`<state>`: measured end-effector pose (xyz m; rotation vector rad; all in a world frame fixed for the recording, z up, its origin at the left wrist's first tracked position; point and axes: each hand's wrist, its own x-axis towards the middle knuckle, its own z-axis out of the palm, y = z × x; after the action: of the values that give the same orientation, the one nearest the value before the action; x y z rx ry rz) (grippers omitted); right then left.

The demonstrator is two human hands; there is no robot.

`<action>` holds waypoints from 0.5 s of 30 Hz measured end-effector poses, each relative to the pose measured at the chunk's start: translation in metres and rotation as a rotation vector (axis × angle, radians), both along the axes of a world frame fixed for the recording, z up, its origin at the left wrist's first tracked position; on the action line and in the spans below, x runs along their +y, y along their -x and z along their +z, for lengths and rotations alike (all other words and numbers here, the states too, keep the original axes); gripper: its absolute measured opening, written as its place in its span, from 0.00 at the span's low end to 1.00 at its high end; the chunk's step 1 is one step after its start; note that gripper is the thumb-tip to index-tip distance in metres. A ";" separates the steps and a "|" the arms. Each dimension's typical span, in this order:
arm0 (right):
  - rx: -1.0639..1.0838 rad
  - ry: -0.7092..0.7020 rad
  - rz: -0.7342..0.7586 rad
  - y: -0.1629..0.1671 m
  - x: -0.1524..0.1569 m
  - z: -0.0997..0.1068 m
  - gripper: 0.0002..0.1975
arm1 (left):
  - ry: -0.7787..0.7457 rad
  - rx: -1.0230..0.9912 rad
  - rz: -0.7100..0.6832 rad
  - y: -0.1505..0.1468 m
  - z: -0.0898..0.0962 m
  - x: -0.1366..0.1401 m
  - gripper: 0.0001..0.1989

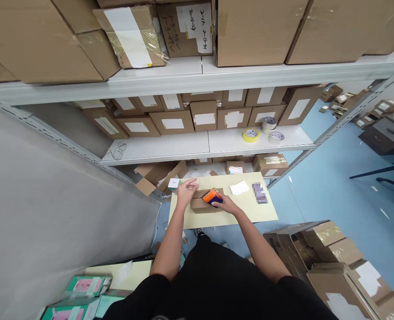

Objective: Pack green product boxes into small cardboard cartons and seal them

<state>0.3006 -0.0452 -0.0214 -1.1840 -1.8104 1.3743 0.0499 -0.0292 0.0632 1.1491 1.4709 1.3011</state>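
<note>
A small brown cardboard box (200,205) lies on the pale yellow tabletop (247,213), directly in front of me. My right hand (225,203) is wrapped round an orange and dark blue tape dispenser (212,196), which sits over the top of the box at its right half. Over the box's left end is my left hand (186,192), fingers stretched out and nothing visible in them. Just beyond that hand stands a small white and green box (174,183). White paper slips (239,188) lie right of the cardboard box, with a pixelated purplish item (259,193) farther right.
Behind the table rises a shelf rack (170,149) filled with labelled cartons. A yellow tape roll (251,135) and two whitish rolls (276,137) sit on its middle shelf. Stacked cartons (337,240) stand at my right; green and pink boxes (86,284) are at lower left.
</note>
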 end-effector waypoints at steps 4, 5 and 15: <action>-0.104 -0.046 -0.023 -0.007 0.009 0.011 0.26 | 0.034 -0.054 0.100 0.004 -0.008 -0.004 0.21; -0.123 -0.059 -0.028 -0.008 0.011 0.013 0.25 | 0.043 -0.062 0.115 0.005 -0.011 -0.005 0.21; -0.273 -0.084 -0.058 0.000 0.031 0.022 0.25 | 0.164 -0.161 0.361 0.012 -0.050 -0.018 0.16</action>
<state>0.3010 -0.0138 0.0008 -1.4237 -1.9806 1.1367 0.0383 -0.0471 0.0131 0.6756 1.6792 1.4438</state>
